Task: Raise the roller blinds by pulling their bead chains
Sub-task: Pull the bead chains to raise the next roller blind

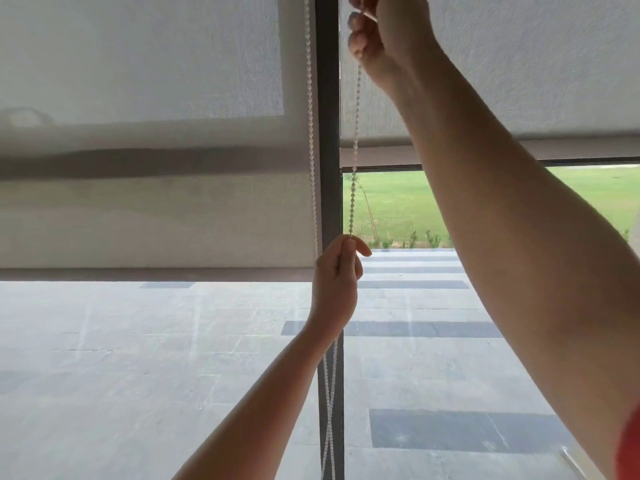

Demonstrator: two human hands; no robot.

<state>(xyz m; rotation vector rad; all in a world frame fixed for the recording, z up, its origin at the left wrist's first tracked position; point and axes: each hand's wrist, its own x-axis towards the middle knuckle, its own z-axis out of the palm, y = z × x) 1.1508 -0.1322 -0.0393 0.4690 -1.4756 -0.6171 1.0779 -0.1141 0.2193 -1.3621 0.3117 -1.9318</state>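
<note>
High by the dark mullion (pixel 327 133): right hand (pixel 384 29), fingers curled round the bead chain (pixel 355 150). Lower on the same strand: left hand (pixel 337 271), thumb and fingertips pinching it. Hand-over-hand work, I judge. The upper grip is set for a long downward pull, while the lower pinch holds the strand taut and straight. The slack loop hangs below my left wrist.

The right blind (pixel 519 81) has its bottom bar well above that of the left blind (pixel 156 220). The second chain (pixel 311 116) hangs untouched left of the mullion.

Outside are lawn (pixel 388 202) and paving (pixel 138 341). No brand, label or writing is readable anywhere.
</note>
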